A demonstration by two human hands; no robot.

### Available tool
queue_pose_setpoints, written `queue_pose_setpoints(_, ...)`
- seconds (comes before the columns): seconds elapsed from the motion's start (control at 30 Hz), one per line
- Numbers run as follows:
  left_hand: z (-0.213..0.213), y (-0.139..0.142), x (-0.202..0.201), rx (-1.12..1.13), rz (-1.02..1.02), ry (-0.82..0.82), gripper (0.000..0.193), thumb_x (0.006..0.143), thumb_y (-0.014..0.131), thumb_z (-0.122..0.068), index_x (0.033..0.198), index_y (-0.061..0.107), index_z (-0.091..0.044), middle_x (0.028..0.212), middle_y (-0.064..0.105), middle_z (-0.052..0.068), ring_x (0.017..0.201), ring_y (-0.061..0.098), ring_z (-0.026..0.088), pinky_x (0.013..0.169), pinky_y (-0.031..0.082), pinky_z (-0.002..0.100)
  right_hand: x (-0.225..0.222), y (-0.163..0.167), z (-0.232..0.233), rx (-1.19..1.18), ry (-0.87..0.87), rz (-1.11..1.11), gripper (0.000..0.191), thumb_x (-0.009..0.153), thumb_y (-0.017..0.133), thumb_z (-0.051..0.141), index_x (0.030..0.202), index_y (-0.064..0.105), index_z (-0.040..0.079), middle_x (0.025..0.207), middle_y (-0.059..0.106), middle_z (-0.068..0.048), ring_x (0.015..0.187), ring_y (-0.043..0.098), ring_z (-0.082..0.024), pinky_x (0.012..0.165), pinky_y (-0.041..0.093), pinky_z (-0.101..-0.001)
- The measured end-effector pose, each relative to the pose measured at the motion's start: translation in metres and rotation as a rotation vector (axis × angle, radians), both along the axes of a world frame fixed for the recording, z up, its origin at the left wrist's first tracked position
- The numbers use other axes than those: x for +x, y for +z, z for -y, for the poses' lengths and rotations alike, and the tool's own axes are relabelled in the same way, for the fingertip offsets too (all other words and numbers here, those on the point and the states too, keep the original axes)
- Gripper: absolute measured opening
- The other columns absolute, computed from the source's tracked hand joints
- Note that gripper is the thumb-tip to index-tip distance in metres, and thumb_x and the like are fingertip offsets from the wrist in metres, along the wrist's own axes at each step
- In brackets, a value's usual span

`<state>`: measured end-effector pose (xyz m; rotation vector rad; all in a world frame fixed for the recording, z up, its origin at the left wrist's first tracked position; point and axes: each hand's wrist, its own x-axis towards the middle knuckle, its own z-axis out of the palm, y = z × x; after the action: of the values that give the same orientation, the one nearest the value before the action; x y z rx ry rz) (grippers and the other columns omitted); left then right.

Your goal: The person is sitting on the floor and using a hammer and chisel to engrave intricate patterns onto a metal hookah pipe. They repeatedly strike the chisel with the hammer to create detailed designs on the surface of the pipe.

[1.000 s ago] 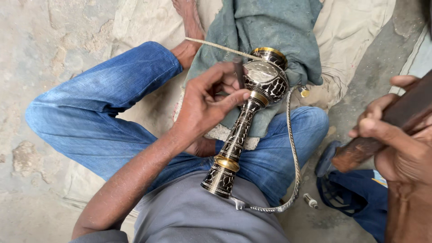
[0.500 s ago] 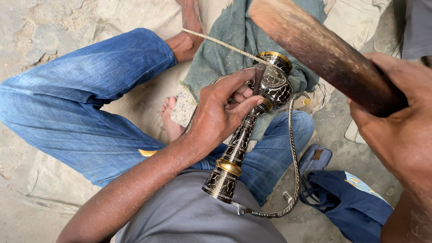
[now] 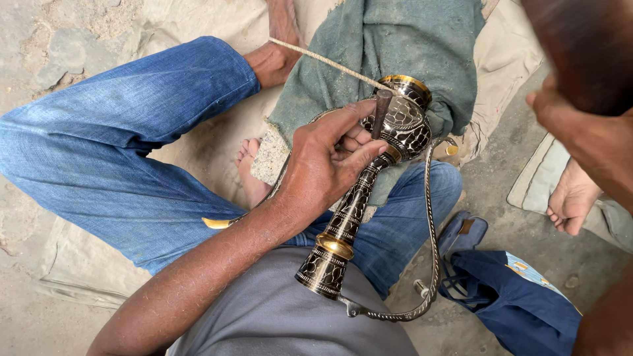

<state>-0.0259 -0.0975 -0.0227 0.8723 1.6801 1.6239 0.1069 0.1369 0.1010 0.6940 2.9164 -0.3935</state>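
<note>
An ornate black-and-brass engraved vessel (image 3: 349,217) with a round bulb and a flared foot lies across my lap, its bulb resting on a green cloth (image 3: 395,46). My left hand (image 3: 323,168) grips its neck and pinches a short dark metal punch (image 3: 380,112), whose tip rests on the bulb. My right hand (image 3: 587,138) is raised at the upper right, closed around a thick wooden mallet (image 3: 580,46) that is blurred and partly out of frame. A thin twisted metal handle (image 3: 432,224) curves from the bulb down to the foot.
A taut pale cord (image 3: 323,60) runs from my bare foot at the top to the vessel's rim. I sit cross-legged in blue jeans (image 3: 132,145) on beige sacking. A blue bag (image 3: 521,296) lies at the lower right, with another person's bare foot (image 3: 573,198) near it.
My right hand has swung the wooden mallet up from the lower right to the top right corner. My left hand has stayed on the vessel, and the punch now shows upright on the bulb.
</note>
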Motion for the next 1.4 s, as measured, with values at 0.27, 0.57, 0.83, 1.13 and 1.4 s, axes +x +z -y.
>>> queue_pose_setpoints(0.27, 0.007, -0.001, -0.004, 0.009, 0.011, 0.001, 0.053, 0.094, 0.082, -0.010, 0.142, 0.060, -0.004, 0.095, 0.067, 0.004, 0.080, 0.064, 0.006, 0.071, 0.059, 0.021, 0.025, -0.020, -0.011, -0.150, -0.262, 0.043, 0.015, 0.105, 0.068, 0.013, 0.099, 0.071, -0.001, 0.085, 0.071, -0.017, 0.070, 0.070, -0.023, 0.081, 0.055, -0.0338)
queue_pose_setpoints(0.57, 0.003, -0.006, 0.000, -0.011, 0.011, 0.012, 0.052, 0.094, 0.081, -0.010, 0.142, 0.060, -0.004, 0.092, 0.066, 0.003, 0.079, 0.063, 0.006, 0.071, 0.058, 0.022, -0.001, 0.016, 0.018, 0.150, 0.206, 0.001, 0.043, 0.076, 0.079, -0.002, 0.118, 0.073, -0.001, 0.094, 0.074, -0.015, 0.082, 0.072, -0.024, 0.079, 0.058, -0.0349)
queue_pose_setpoints(0.83, 0.001, -0.003, -0.004, -0.005, -0.026, 0.002, 0.050, 0.095, 0.082, -0.010, 0.140, 0.060, -0.004, 0.091, 0.068, 0.003, 0.080, 0.065, 0.006, 0.071, 0.059, 0.023, 0.031, -0.013, -0.024, 0.085, 0.297, 0.225, 0.040, 0.087, 0.074, -0.001, 0.127, 0.069, 0.002, 0.098, 0.075, -0.017, 0.082, 0.074, -0.022, 0.082, 0.059, -0.0341)
queue_pose_setpoints(1.13, 0.004, 0.001, -0.013, 0.012, -0.026, -0.026, 0.050, 0.095, 0.081, -0.008, 0.141, 0.060, -0.006, 0.087, 0.069, 0.002, 0.076, 0.064, 0.005, 0.067, 0.056, 0.022, 0.050, -0.025, -0.036, -0.002, 0.132, 0.242, 0.043, 0.094, 0.068, 0.009, 0.137, 0.066, 0.005, 0.105, 0.075, -0.019, 0.090, 0.073, -0.025, 0.087, 0.059, -0.0379)
queue_pose_setpoints(1.4, 0.005, 0.000, -0.016, 0.019, 0.031, -0.045, 0.050, 0.095, 0.079, -0.006, 0.142, 0.060, -0.005, 0.085, 0.067, 0.000, 0.075, 0.064, 0.004, 0.066, 0.056, 0.021, 0.065, -0.035, -0.054, -0.051, -0.053, 0.268, 0.051, 0.099, 0.062, 0.019, 0.149, 0.062, 0.005, 0.115, 0.072, -0.026, 0.102, 0.068, -0.032, 0.093, 0.055, -0.0443)
